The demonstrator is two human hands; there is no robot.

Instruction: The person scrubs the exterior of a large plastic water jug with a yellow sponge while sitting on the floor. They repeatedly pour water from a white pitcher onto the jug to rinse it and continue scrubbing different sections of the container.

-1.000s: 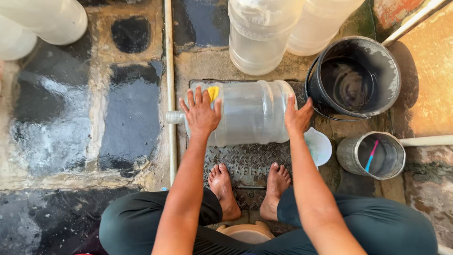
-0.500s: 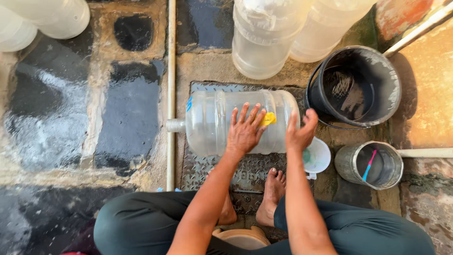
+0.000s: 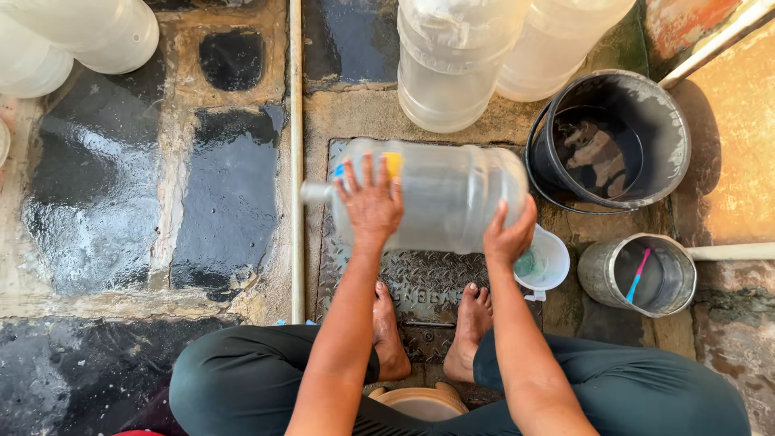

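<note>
Lying on its side across a patterned metal floor plate (image 3: 428, 282), a large clear plastic water jug (image 3: 444, 198) is pointing its neck toward a thin pipe (image 3: 295, 161) running along the wet floor. The left hand (image 3: 371, 206) is pressing down flat on top of the jug near the neck, fingers spread open over a yellow and blue label (image 3: 387, 165), so its grip is open rather than closed around anything. The right hand (image 3: 508, 234) is cupping the jug's base end, fingers curled against the rim of the bottom, holding it loosely from the near side. Just beside that hand, a small white plastic cup (image 3: 545, 262) is sitting on the ground. A black bucket (image 3: 613, 141) holding dark water is standing near the jug's base, and a smaller metal tin (image 3: 642, 274) with a pink and blue stick inside is standing near the cup. Two more clear jugs (image 3: 452, 64) are standing upright beyond the lying one. The person's bare feet (image 3: 472, 327) are resting on the metal plate, just below the jug.
</note>
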